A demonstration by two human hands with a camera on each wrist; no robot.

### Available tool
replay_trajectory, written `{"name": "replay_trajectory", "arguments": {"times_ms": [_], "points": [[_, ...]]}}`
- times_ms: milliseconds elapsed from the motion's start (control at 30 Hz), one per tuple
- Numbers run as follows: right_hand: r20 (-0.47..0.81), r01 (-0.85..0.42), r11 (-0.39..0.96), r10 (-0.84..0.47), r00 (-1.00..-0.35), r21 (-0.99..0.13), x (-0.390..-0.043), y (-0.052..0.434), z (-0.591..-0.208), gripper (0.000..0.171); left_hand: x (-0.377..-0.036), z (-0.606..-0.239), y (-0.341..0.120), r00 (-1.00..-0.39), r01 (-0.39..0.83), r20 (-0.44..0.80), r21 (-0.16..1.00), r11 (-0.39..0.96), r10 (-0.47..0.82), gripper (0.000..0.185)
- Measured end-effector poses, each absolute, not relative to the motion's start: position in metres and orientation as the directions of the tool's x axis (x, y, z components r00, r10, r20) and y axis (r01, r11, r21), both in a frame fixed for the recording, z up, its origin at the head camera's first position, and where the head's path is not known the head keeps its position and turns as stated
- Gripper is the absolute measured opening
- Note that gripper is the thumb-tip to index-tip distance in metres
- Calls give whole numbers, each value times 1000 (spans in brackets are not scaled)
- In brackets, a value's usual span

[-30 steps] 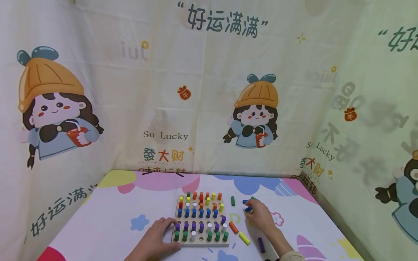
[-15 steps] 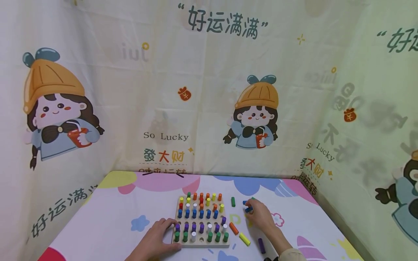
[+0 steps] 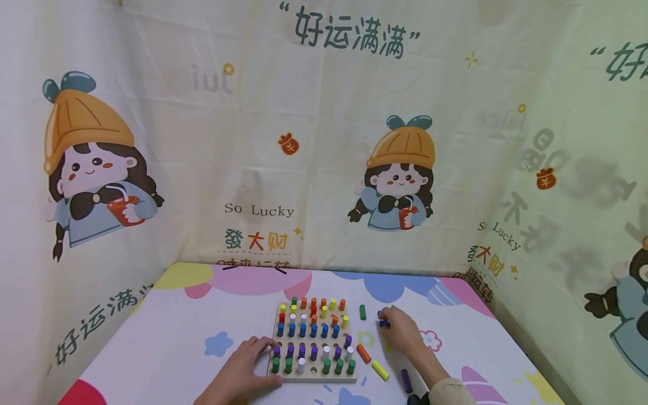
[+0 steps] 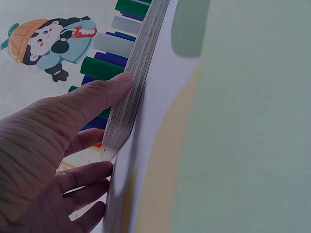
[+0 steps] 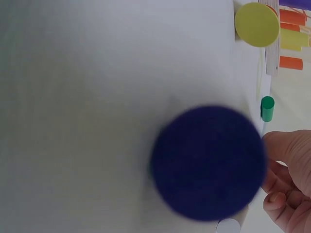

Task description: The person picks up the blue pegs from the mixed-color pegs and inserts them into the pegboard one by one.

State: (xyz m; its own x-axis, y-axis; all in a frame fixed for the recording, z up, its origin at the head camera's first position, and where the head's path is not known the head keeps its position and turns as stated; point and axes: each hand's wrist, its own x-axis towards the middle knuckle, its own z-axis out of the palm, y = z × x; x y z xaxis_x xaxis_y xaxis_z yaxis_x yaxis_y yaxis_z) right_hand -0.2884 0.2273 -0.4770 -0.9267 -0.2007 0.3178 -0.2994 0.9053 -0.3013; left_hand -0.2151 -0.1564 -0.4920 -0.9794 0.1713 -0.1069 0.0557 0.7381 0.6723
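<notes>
My left hand (image 3: pixel 242 371) rests flat against the peg board (image 3: pixel 312 376); right of the board, my right hand (image 3: pixel 402 334) pinches a blue peg (image 3: pixel 383 323).

Blurred purple peg (image 5: pixel 209 162) close against the right-wrist lens

Pegboard (image 3: pixel 312 376) mid-table (image 3: pixel 167 343); loose pegs (image 3: pixel 379 370) lie to its right; curtain (image 3: pixel 314 140) behind.

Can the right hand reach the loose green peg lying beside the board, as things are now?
Probably yes. The right hand rests close to the green peg, with only bare table between them; its fingers, though, are busy at a blue peg.
</notes>
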Motion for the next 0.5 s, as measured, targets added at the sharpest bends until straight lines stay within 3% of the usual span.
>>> {"name": "replay_trajectory", "arguments": {"times_ms": [500], "points": [[292, -277, 911, -187, -938, -305, -290, 230, -479, 23, -216, -492, -155, -977, 52, -119, 667, 744, 175, 72]]}}
